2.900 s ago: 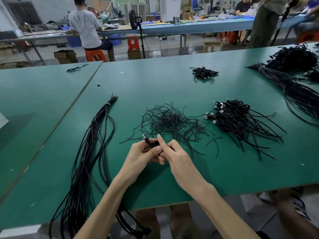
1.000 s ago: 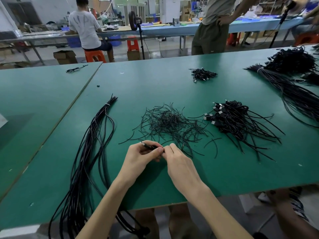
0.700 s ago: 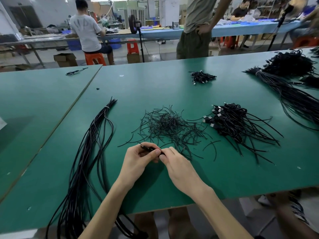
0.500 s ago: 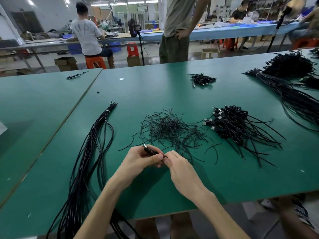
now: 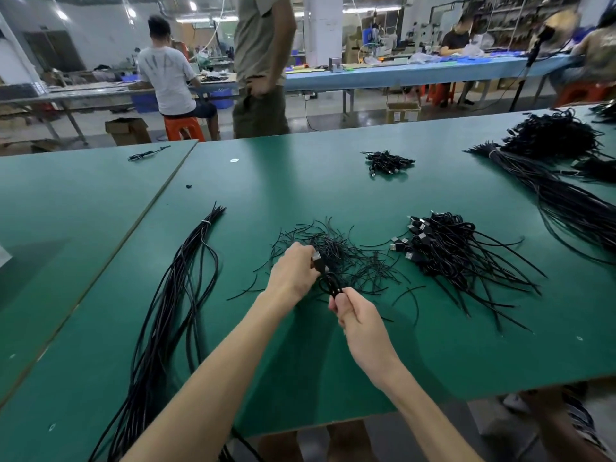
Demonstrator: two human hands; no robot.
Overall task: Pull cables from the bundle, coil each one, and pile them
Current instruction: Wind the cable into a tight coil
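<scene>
Matte green tabletop [image 5: 300, 181]; fingers [image 5: 306, 255] of left hand [image 5: 293, 271], right hand [image 5: 361, 325] pinch looped black cable [image 5: 329, 282].

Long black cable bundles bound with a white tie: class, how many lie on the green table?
2. One tied black cable bundle lies at near left; the other tied bundle runs along the far right. More may be off-frame.

On the table [image 5: 300, 181], the bundle [image 5: 178, 281] lies left, the short wires [image 5: 363, 263] in the middle, the pile [image 5: 450, 248] right.
</scene>
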